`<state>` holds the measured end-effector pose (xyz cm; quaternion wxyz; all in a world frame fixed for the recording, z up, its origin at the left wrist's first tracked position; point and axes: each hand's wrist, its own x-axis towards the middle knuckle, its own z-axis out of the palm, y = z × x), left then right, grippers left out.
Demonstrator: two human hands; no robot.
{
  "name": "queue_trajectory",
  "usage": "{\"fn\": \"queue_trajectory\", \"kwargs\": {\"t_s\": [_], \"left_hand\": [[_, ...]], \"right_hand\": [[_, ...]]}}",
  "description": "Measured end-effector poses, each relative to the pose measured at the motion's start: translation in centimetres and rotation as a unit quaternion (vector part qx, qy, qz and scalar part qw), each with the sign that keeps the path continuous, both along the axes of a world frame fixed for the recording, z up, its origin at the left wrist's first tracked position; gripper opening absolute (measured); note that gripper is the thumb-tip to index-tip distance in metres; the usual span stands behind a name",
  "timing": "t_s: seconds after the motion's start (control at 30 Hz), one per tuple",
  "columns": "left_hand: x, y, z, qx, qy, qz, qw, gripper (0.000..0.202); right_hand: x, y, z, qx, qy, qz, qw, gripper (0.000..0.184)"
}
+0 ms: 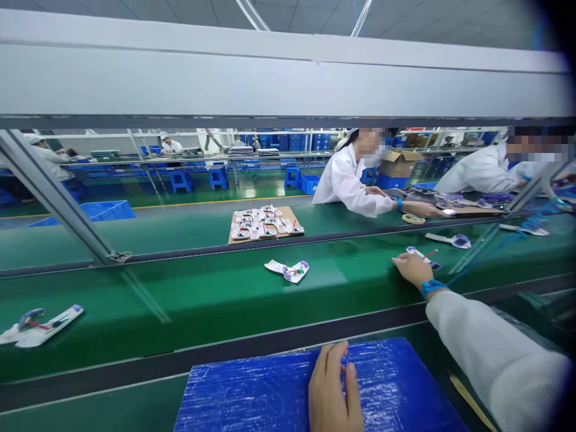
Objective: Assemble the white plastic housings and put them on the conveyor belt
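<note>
My left hand (332, 390) lies flat, fingers together and stretched, on a blue mat (252, 390) at the near edge of the bench. My right hand (411, 268), wearing a blue wrist strap and white sleeve, reaches out onto the green conveyor belt (202, 294) and its fingers rest on a small white and purple part with a red wire (425, 257). Whether the fingers grip that part or only touch it is unclear. Another white and purple part (290, 270) lies on the belt to the left of that hand.
A similar part (42, 324) lies at the belt's left. A cardboard sheet (234, 235) with several parts sits on the far bench. Two people in white coats (348, 180) work opposite, near a tape roll (413, 219). A slanted metal strut (54, 198) crosses left.
</note>
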<state>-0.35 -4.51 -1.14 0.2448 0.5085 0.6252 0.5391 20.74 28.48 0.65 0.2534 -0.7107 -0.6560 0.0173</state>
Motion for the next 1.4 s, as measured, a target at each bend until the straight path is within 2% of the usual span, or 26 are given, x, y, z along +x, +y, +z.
{"fn": "queue_trajectory", "kwargs": {"t_s": [0.07,0.13,0.2,0.23,0.27,0.37,0.4,0.47,0.53,0.57,0.63,0.7,0.73,0.77,0.83,0.9,0.97,1.07,1.2,1.23,1.3,1.33,1.4], "left_hand": [[-0.2,-0.1,0.2,-0.011,-0.017,0.004,1.000,0.038],[-0.4,-0.2,0.3,-0.014,-0.028,-0.002,1.000,0.036],[-0.7,-0.2,0.4,0.002,-0.025,-0.011,1.000,0.034],[-0.9,-0.2,0.4,0.016,-0.021,-0.010,1.000,0.033],[-1.1,-0.3,0.4,0.033,-0.017,-0.002,0.999,0.032],[-2.1,-0.1,0.7,0.064,-0.015,0.044,0.997,0.030],[-2.6,0.0,0.8,0.063,-0.017,0.054,0.996,0.029],[-3.6,0.2,1.1,0.049,-0.022,0.058,0.997,0.028],[-4.5,0.4,1.6,0.037,-0.018,0.061,0.997,0.029],[-4.7,0.3,1.8,0.033,-0.009,0.067,0.997,0.028],[-4.4,0.1,2.4,0.019,0.025,0.062,0.998,0.028],[-3.2,-0.3,2.8,-0.008,0.091,0.003,0.996,0.025],[-2.3,-0.5,2.9,-0.022,0.138,-0.042,0.989,0.023],[-1.4,-0.7,2.9,-0.031,0.195,-0.085,0.977,0.021],[0.2,-1.0,2.5,-0.031,0.314,-0.143,0.938,0.017],[1.0,-1.1,1.9,-0.020,0.394,-0.157,0.905,0.018],[1.0,-1.0,1.4,-0.012,0.415,-0.154,0.897,0.022],[0.1,-0.8,1.1,-0.014,0.396,-0.157,0.905,0.023],[-1.3,-0.6,1.0,0.005,0.351,-0.205,0.914,0.018],[-1.6,-0.6,0.8,0.007,0.315,-0.200,0.928,0.015],[-2.2,-0.4,0.5,-0.012,0.202,-0.149,0.968,0.016],[-2.4,-0.3,0.3,-0.026,0.133,-0.117,0.984,0.019],[-2.9,-0.1,-0.1,-0.048,0.012,-0.076,0.996,0.025]], "right_hand": [[-1.2,-2.0,0.1,-0.001,0.014,0.047,0.999,0.024],[-3.0,-6.2,-0.1,0.008,0.032,0.115,0.993,0.023],[-5.1,-12.4,-0.3,0.013,0.048,0.202,0.978,0.022],[-6.3,-16.1,-0.3,0.026,0.072,0.271,0.960,0.023],[-7.4,-19.8,-0.3,0.029,0.085,0.309,0.947,0.021],[-10.8,-29.2,0.3,-0.014,0.083,0.327,0.941,0.011],[-11.6,-31.3,0.5,-0.030,0.081,0.325,0.942,0.013],[-12.4,-33.6,0.9,-0.053,0.087,0.353,0.930,0.028],[-12.0,-33.8,1.0,-0.062,0.124,0.395,0.908,0.037],[-11.4,-33.3,0.8,-0.054,0.160,0.394,0.903,0.031],[-9.8,-31.4,0.4,-0.009,0.254,0.316,0.914,0.016],[-8.3,-29.1,-0.4,0.028,0.353,0.195,0.915,0.025],[-7.8,-28.1,-0.8,0.024,0.396,0.161,0.904,0.029],[-7.4,-27.2,-1.1,-0.002,0.433,0.157,0.888,0.034],[-7.1,-26.0,-1.6,-0.086,0.476,0.211,0.849,0.043],[-7.2,-25.6,-1.7,-0.154,0.474,0.283,0.819,0.042],[-7.4,-25.8,-1.6,-0.184,0.453,0.340,0.803,0.035],[-7.5,-26.0,-1.6,-0.194,0.438,0.379,0.792,0.027],[-7.3,-25.9,-1.9,-0.207,0.464,0.354,0.785,0.024],[-7.3,-25.9,-2.0,-0.215,0.470,0.353,0.780,0.024],[-7.4,-26.0,-2.0,-0.216,0.467,0.359,0.779,0.024],[-7.4,-26.1,-1.9,-0.202,0.458,0.364,0.786,0.023],[-7.6,-26.5,-1.6,-0.155,0.435,0.373,0.805,0.020]]}}
